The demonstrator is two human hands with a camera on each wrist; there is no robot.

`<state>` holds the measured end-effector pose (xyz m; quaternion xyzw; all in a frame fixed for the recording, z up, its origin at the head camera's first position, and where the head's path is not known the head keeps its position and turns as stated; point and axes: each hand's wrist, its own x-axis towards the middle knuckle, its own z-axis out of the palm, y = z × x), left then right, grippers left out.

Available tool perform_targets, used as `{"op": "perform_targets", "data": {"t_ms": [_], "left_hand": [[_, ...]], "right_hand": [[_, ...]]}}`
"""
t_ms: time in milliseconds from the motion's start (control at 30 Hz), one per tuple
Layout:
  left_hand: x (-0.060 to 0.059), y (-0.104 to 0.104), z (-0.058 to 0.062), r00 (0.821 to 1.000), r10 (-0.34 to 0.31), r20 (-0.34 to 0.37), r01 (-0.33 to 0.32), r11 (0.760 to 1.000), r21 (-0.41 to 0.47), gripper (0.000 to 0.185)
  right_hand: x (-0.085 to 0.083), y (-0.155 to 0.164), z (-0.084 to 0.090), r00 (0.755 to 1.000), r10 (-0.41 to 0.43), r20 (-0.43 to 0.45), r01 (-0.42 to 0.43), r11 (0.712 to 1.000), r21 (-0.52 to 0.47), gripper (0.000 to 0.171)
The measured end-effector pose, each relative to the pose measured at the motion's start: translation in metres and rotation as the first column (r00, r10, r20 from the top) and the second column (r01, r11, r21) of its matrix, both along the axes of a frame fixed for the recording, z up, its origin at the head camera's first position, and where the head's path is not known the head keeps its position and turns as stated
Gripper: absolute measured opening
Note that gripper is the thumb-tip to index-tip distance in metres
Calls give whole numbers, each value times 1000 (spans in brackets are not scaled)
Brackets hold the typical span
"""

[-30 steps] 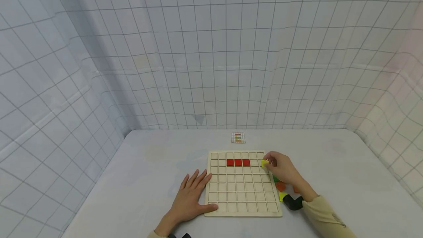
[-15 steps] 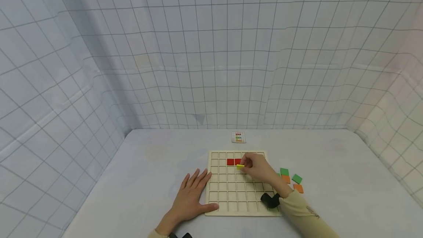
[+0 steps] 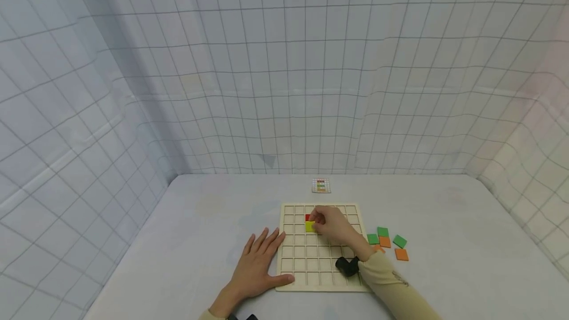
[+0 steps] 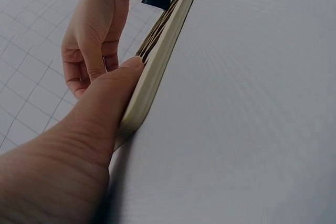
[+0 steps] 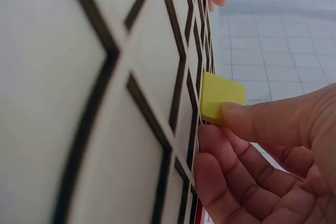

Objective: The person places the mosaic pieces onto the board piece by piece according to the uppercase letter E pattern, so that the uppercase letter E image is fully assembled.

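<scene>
right hand (image 3: pixel 334 227): pinched the yellow tile (image 3: pixel 309 226) between thumb and fingertips, tipped on edge so it could drop into a cell

yellow tile: sat at the board's far-left part, just under a red tile (image 3: pixel 307 217)

left hand (image 3: pixel 259 266): lay flat and spread, thumb pressed on the wooden grid board (image 3: pixel 311 264)'s near-left corner, probably to stop it sliding

spare tiles: green (image 3: pixel 383 231) and orange (image 3: pixel 402 254) ones lay loose by the board's right edge, handy for the right hand

pattern card (image 3: pixel 321 185): lay beyond the board's far edge, on the table (image 3: pixel 444 241)
</scene>
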<state>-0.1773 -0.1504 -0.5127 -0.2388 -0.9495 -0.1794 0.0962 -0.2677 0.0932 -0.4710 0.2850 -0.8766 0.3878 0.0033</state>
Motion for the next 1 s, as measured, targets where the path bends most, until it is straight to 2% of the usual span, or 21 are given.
{"op": "perform_targets", "data": {"t_ms": [167, 267, 500, 600, 833, 1000], "left_hand": [[0, 0, -1, 1000, 5, 8, -5, 1000, -7, 95], [0, 0, -1, 1000, 7, 16, -7, 1000, -10, 96], [-1, 1, -1, 1000, -4, -16, 4, 1000, 1, 96], [-1, 1, -2, 1000, -1, -3, 1, 1000, -7, 95], [-1, 1, -1, 1000, 2, 15, -2, 1000, -23, 94], [0, 0, 0, 1000, 10, 23, -9, 999, -32, 93]], "right_hand": [[1, -1, 0, 999, -32, -29, 33, 999, 43, 10], [2, 0, 1, 999, -31, -37, 33, 998, 55, 9], [3, 1, 0, 999, -26, -36, 29, 995, 96, 13], [3, 3, -1, 999, -26, -30, 29, 994, 103, 12], [7, 9, -2, 998, 32, 60, -37, 997, 75, 8], [11, 14, -2, 994, 100, 42, -103, 992, 75, 8]]}}
